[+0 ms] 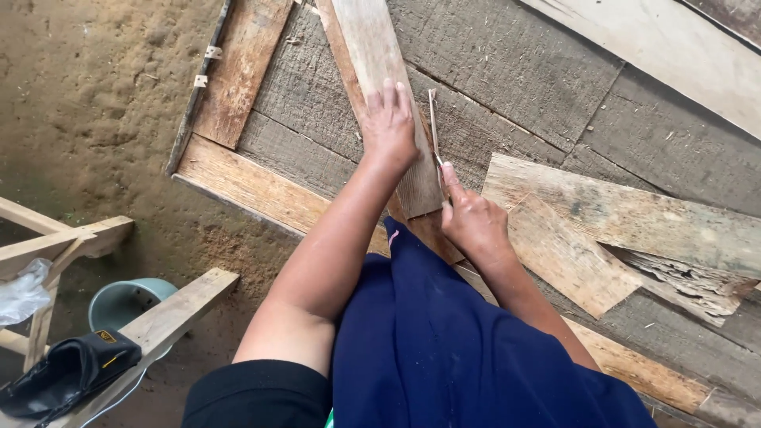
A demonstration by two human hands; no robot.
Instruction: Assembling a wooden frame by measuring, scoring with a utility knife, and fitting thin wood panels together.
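From the head camera, our left hand (388, 123) lies open and flat on the narrow plank (380, 71), whose long axis runs from near us away to the far side. Just right of it, our right hand (473, 222) pinches a thin wooden sliver (433, 119), pointing far, parallel to the plank's right edge.

Soft, even daylight fills the scene, bright without glare. Shadows are faint: a thin one lies under the left hand (388, 125) on the pale plank (380, 71), another beside the right hand (473, 222). Focus is sharp around both hands. Board edges far from the hands bow slightly, a wide-lens effect.
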